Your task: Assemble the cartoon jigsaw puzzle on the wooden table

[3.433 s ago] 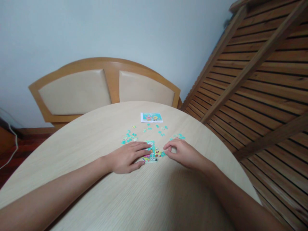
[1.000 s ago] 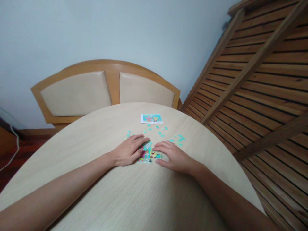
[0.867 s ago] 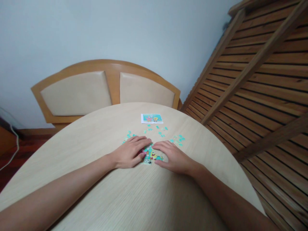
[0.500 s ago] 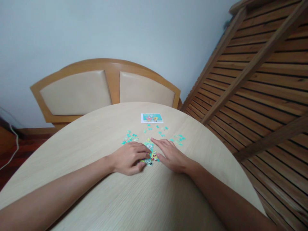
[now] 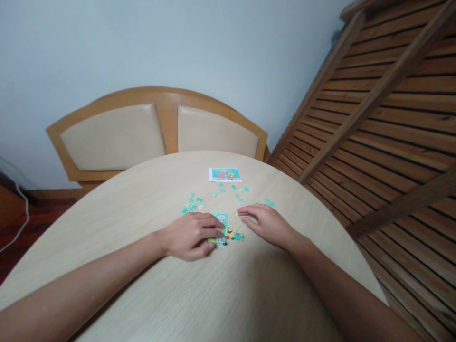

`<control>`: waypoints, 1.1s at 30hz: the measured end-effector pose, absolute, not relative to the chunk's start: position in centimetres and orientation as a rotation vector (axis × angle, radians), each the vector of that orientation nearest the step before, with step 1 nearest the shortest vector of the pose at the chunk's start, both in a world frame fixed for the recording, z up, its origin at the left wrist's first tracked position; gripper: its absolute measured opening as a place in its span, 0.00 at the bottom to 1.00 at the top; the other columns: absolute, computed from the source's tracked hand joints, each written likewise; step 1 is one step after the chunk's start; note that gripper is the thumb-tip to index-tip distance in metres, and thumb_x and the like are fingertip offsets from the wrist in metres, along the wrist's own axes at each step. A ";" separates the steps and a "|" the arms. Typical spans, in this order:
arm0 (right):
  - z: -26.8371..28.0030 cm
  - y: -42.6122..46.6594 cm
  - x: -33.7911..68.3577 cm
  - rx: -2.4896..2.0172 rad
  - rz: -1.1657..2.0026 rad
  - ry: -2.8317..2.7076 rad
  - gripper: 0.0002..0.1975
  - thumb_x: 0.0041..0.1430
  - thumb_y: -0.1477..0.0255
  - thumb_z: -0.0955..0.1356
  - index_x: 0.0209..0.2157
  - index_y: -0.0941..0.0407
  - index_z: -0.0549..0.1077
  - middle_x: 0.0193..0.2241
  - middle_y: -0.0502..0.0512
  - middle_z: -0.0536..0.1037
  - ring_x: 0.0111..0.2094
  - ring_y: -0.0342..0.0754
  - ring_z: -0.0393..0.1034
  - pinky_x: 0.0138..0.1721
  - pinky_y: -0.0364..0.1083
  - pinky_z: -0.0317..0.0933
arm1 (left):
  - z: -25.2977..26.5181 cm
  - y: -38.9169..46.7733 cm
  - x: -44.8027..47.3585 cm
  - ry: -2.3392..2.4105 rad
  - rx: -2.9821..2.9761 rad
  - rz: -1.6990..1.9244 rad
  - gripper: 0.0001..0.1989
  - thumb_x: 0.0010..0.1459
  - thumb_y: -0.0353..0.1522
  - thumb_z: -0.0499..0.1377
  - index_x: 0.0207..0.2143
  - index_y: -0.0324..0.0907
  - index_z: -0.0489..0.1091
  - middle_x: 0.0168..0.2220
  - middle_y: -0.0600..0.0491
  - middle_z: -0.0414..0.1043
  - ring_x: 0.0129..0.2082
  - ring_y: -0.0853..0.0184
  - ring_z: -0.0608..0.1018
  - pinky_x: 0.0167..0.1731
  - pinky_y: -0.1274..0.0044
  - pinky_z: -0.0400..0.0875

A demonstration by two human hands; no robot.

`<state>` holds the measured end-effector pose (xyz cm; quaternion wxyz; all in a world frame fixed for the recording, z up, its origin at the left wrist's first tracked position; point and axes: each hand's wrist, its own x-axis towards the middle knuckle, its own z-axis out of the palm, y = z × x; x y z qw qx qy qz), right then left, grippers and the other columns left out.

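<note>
Bench (image 5: 178, 294): pale wood with a curved edge, filling the middle and bottom of the frame.
Jigsaw (image 5: 221, 217): partly joined SpongeBob picture, flat just below the frame's centre, its left part hidden by the left hand.
Turquoise end (image 5: 239, 236): narrow stretch at the jigsaw's lower right, beyond the yellow figure.
Left hand (image 5: 194, 232): palm down, fingers spread loosely over the jigsaw, pinching nothing that shows.
Right hand (image 5: 267, 223): right of centre, thumb and forefinger slightly apart.
Yellow piece (image 5: 236, 213): small, just beside the right forefinger's tip, above the yellow figure; whether it is gripped, I cannot tell.
Step in hand: fitting a loose piece, by my judgement, with the left hand as steady.
Next move calls for: likely a light touch, matching the piece's edge without shifting the joined part.
Loose pieces: clusters at left (image 5: 192, 204) and right (image 5: 269, 202), with a few scattered between, above the hands.
Picture card (image 5: 226, 174): lying at the bench's far side, above the pieces.
Padded backrest (image 5: 110, 137): behind, upper left; slatted wooden frame (image 5: 370, 118) at the right.
</note>
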<state>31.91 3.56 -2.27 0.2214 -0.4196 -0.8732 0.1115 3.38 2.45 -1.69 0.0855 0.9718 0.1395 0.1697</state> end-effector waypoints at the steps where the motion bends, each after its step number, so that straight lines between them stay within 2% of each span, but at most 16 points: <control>1: -2.2 3.7 32.3 -1.148 0.323 -2.413 0.11 0.66 0.71 0.67 0.47 0.53 0.79 0.45 0.55 0.83 0.46 0.52 0.78 0.51 0.51 0.67 | -1.7 2.4 3.3 0.419 2.895 0.497 0.19 0.64 0.35 0.52 0.55 0.42 0.71 0.53 0.43 0.74 0.52 0.55 0.77 0.54 0.63 0.72; 7: -2.1 3.8 33.0 -1.091 0.510 -2.364 0.08 0.62 0.73 0.70 0.43 0.53 0.80 0.38 0.52 0.85 0.39 0.48 0.80 0.45 0.46 0.69 | -1.9 2.4 3.3 0.398 2.886 0.449 0.22 0.66 0.36 0.52 0.60 0.41 0.67 0.59 0.42 0.71 0.57 0.53 0.74 0.59 0.60 0.68; 11: -2.2 3.8 32.8 -1.105 0.488 -2.327 0.09 0.62 0.74 0.70 0.43 0.54 0.80 0.40 0.54 0.84 0.42 0.49 0.78 0.47 0.48 0.68 | -2.0 2.4 3.2 0.389 2.869 0.450 0.21 0.66 0.38 0.53 0.58 0.40 0.67 0.60 0.41 0.70 0.59 0.53 0.73 0.60 0.59 0.67; 16: -2.3 3.8 32.6 -1.130 0.397 -2.351 0.06 0.61 0.70 0.72 0.39 0.54 0.81 0.40 0.56 0.81 0.45 0.53 0.74 0.50 0.52 0.65 | -1.9 2.4 3.2 0.374 2.857 0.444 0.21 0.67 0.39 0.54 0.58 0.40 0.67 0.61 0.41 0.69 0.60 0.53 0.73 0.61 0.61 0.67; 21: -2.6 3.7 32.4 -1.126 0.434 -2.347 0.05 0.61 0.73 0.72 0.39 0.54 0.80 0.41 0.57 0.80 0.46 0.53 0.73 0.51 0.52 0.64 | -2.0 2.4 3.2 0.374 2.852 0.445 0.22 0.67 0.40 0.54 0.60 0.41 0.67 0.62 0.41 0.68 0.60 0.53 0.72 0.61 0.61 0.67; 26: -2.5 3.6 32.1 -1.152 0.523 -2.302 0.04 0.59 0.74 0.71 0.38 0.55 0.78 0.40 0.56 0.81 0.45 0.52 0.74 0.50 0.51 0.64 | -2.0 2.4 3.3 0.376 2.854 0.433 0.23 0.67 0.41 0.54 0.61 0.40 0.66 0.62 0.41 0.67 0.61 0.53 0.72 0.61 0.61 0.67; 33: -1.9 3.2 31.4 -1.214 0.776 -2.158 0.08 0.63 0.70 0.68 0.37 0.56 0.80 0.37 0.55 0.84 0.40 0.51 0.77 0.45 0.48 0.67 | -2.0 2.4 3.2 0.378 2.866 0.411 0.24 0.68 0.41 0.54 0.61 0.40 0.66 0.63 0.41 0.67 0.61 0.53 0.71 0.61 0.61 0.67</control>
